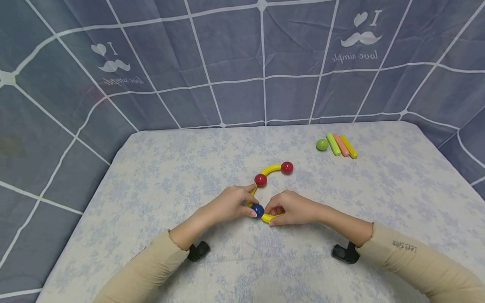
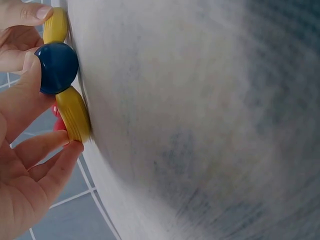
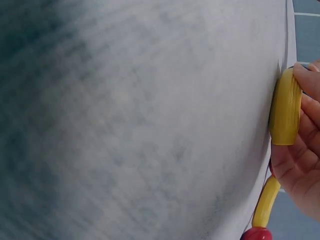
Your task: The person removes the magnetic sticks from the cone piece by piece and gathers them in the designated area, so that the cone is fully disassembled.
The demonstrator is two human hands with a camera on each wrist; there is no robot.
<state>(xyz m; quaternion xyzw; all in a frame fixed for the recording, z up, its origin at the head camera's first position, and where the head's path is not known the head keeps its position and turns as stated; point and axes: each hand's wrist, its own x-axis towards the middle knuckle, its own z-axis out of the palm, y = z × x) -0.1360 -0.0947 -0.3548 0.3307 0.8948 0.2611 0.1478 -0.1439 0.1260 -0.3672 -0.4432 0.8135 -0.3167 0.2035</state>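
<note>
A chain of balls and curved yellow rods lies on the table in the head view. It runs from a red ball [image 1: 287, 168] through a curved rod [image 1: 271, 169] to a second red ball [image 1: 260, 180], then by another yellow rod [image 2: 74, 114] to a blue ball [image 1: 257, 211]. My left hand [image 1: 232, 203] holds that second rod and the blue ball, thumb on the ball and fingertips on the rod. My right hand [image 1: 293, 208] pinches a third curved yellow rod [image 3: 286, 107], whose end meets the blue ball.
At the back right lie a green ball [image 1: 322, 144] and three straight sticks side by side: light green [image 1: 333, 144], salmon [image 1: 341, 145] and yellow [image 1: 348, 146]. A floral cloth [image 1: 182, 168] covers the table. A blue-grey curtain [image 1: 235, 59] with white lines hangs behind.
</note>
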